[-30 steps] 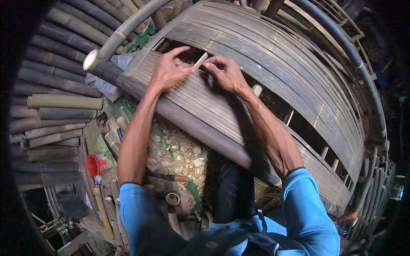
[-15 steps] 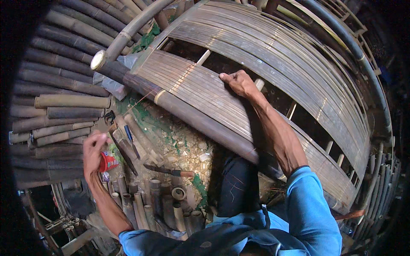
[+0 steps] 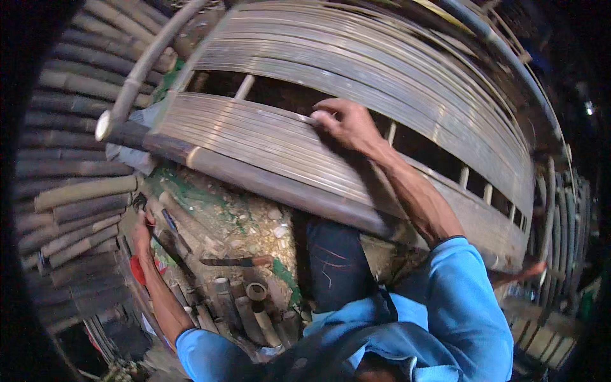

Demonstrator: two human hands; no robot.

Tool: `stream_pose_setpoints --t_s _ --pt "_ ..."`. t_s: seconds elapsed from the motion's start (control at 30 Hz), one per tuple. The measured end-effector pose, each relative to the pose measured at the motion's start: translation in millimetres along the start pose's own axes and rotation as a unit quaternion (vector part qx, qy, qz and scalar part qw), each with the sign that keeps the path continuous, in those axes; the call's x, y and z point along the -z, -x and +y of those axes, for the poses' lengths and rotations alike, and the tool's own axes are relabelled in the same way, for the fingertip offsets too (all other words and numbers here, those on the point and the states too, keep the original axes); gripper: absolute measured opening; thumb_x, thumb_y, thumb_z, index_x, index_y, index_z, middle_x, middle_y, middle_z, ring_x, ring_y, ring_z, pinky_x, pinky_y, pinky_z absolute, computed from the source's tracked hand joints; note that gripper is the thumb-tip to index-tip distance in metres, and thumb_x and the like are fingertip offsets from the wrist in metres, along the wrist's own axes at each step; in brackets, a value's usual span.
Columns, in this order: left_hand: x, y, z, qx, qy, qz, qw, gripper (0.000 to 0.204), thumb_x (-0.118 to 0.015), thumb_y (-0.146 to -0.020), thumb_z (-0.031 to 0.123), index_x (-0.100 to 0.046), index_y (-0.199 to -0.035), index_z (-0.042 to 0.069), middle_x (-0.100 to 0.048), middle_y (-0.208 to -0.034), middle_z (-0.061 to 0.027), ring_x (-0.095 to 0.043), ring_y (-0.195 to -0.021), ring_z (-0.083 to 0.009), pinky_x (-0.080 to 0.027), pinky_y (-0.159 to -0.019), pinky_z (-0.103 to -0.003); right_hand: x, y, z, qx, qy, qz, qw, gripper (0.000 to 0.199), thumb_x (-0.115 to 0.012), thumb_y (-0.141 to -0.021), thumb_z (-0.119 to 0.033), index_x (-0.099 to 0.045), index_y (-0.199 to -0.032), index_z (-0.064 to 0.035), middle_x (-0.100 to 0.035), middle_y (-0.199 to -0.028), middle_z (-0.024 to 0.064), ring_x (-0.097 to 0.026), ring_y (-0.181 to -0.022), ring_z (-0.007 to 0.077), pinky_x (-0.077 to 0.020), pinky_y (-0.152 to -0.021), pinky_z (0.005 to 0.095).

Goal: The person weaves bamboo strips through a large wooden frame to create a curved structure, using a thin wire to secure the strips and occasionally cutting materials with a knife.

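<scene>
A large bamboo bench (image 3: 280,134) with a slatted surface lies in front of me, with a long dark gap between two bands of slats. My right hand (image 3: 347,127) bends over the near band's edge at that gap, thumb and fingers closed on a thin bamboo slat (image 3: 273,111). Down at the left, my left hand (image 3: 144,230) is low among tools on the ground, close to a black-headed tool (image 3: 139,201) whose kind I cannot make out. Blur hides how its fingers lie. A red object (image 3: 137,270) shows beside my left wrist.
A knife (image 3: 235,261) with a wooden handle lies on the littered ground, near a blue-handled tool (image 3: 169,220). Cut bamboo pieces (image 3: 256,291) stand below it. Stacked bamboo poles (image 3: 76,167) line the left side. A thick bamboo rail (image 3: 267,188) borders the bench's near side.
My left hand has reached down toward the black-headed tool. My right hand stays at the slat edge, its fingers more curled. The whole view has shifted, moving the bench leftward in the picture.
</scene>
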State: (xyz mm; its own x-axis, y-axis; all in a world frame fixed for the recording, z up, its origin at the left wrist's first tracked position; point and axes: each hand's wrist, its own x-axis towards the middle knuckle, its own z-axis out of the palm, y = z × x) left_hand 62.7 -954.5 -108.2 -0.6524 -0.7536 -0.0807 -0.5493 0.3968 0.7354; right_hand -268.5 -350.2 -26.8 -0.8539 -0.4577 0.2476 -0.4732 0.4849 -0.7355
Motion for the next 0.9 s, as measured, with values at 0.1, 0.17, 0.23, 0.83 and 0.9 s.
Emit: stream_pose_setpoints --t_s 0.1,0.17,0.23,0.83,0.9 --pt "-38.4 76.2 -7.3 -0.06 -0.287 0.001 0.956 0.051 -0.08 -0.089 0.047 -0.075 -0.091 -0.004 -0.075 -0.086 -0.0225 -0.07 -0.082 -0.0344 -0.053 -0.081 -0.05 88.5 82.0 31.0 -0.108 0.08 0.083 0.987 0.045 -0.07 -0.1 -0.046 -0.08 -0.112 -0.0035 -0.078 -0.101 0.023 -0.076 -0.096 0.0376 -0.0579 -0.089 0.0469" --pt "-94.6 140.8 32.4 -0.122 -0.28 0.036 0.952 0.048 -0.082 -0.088 0.043 -0.078 -0.1 -0.003 -0.075 -0.111 -0.0284 -0.072 -0.107 -0.0407 -0.053 -0.095 -0.047 136.8 130.6 52.1 -0.23 0.137 0.064 0.961 0.057 -0.066 -0.099 -0.056 -0.08 -0.113 -0.0027 -0.079 -0.095 0.0223 -0.077 -0.094 0.037 -0.0583 -0.089 0.0467" --pt "-163.0 198.4 89.4 -0.136 -0.115 -0.117 0.977 0.065 -0.086 -0.087 0.041 -0.068 -0.132 -0.002 -0.065 -0.139 -0.0257 -0.06 -0.131 -0.0385 -0.044 -0.114 -0.045 155.0 166.6 65.6 -0.349 0.144 0.022 0.925 0.073 -0.061 -0.097 -0.069 -0.08 -0.112 -0.0001 -0.078 -0.084 0.0227 -0.078 -0.089 0.0393 -0.0586 -0.088 0.0497" --pt "-59.0 144.7 318.6 -0.155 0.617 -0.313 0.705 0.022 -0.055 -0.108 0.014 -0.068 -0.114 -0.002 -0.069 -0.12 -0.0164 -0.06 -0.096 -0.0233 -0.049 -0.102 -0.038 165.4 163.5 109.6 -0.287 0.009 -0.044 0.957 0.062 -0.073 -0.096 -0.05 -0.069 -0.138 -0.0044 -0.078 -0.119 0.0173 -0.074 -0.109 0.0268 -0.0551 -0.1 0.0414" --pt "-92.5 133.0 361.0 -0.16 0.442 -0.277 0.838 0.029 -0.055 -0.108 0.013 -0.068 -0.128 -0.003 -0.071 -0.113 -0.0121 -0.06 -0.093 -0.019 -0.05 -0.099 -0.035 158.7 148.6 118.3 -0.321 -0.057 -0.08 0.942 0.068 -0.073 -0.097 -0.05 -0.064 -0.143 -0.001 -0.078 -0.118 0.0185 -0.073 -0.108 0.0256 -0.0545 -0.1 0.0394"
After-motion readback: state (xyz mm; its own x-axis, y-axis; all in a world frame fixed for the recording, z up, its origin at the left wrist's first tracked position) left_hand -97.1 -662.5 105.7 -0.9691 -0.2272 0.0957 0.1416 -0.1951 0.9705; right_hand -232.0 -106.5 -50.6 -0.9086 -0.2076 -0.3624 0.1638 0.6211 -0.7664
